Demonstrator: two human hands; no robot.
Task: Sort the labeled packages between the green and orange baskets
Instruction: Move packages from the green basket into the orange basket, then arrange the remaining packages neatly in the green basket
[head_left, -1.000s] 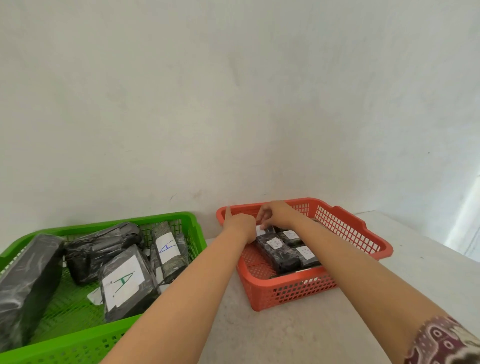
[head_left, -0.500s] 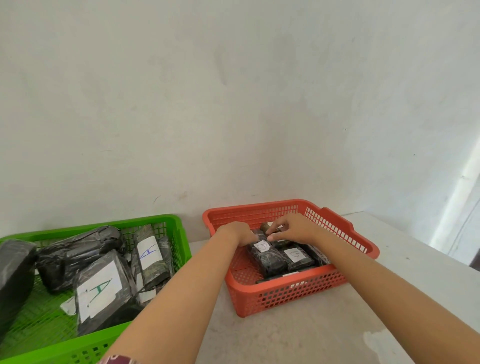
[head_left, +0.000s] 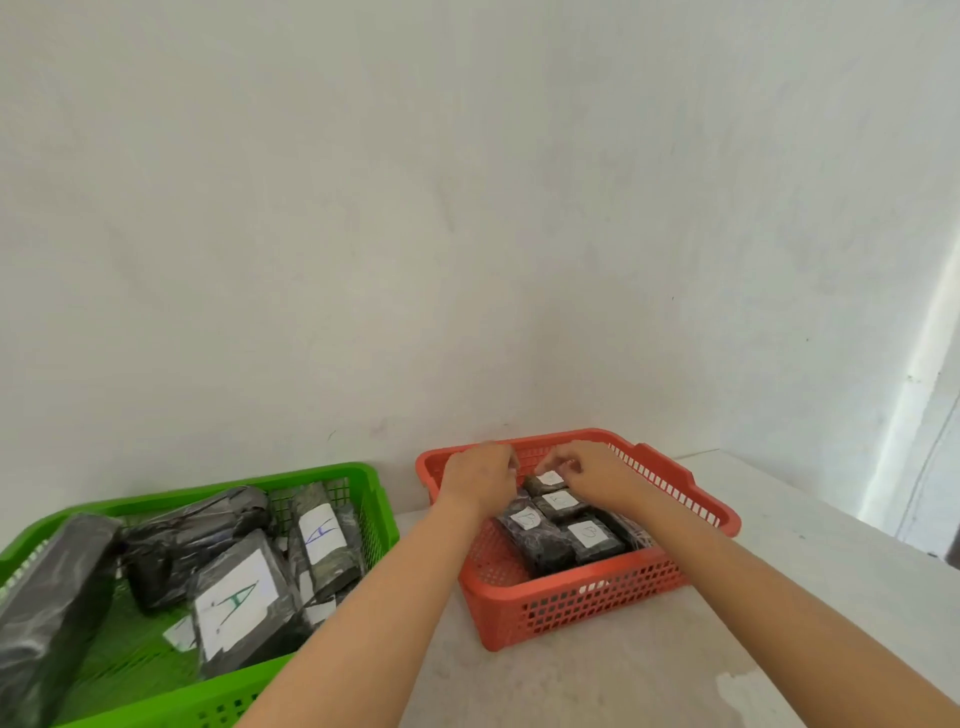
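The orange basket stands at the centre right and holds several small black-wrapped packages with white labels, two marked B. Both my hands reach into its far end. My left hand hovers with curled fingers over the back left of the packages. My right hand has its fingertips on the rear package; whether it grips it is unclear. The green basket at the left holds larger black packages, two with labels marked A.
Both baskets sit on a pale stone-like counter against a white wall. The counter's right edge runs near the orange basket's far corner. A bright strip, maybe a door frame, stands at the right.
Both hands have moved slightly toward the basket's back end. The camera has shifted, so the baskets sit a little differently in view.
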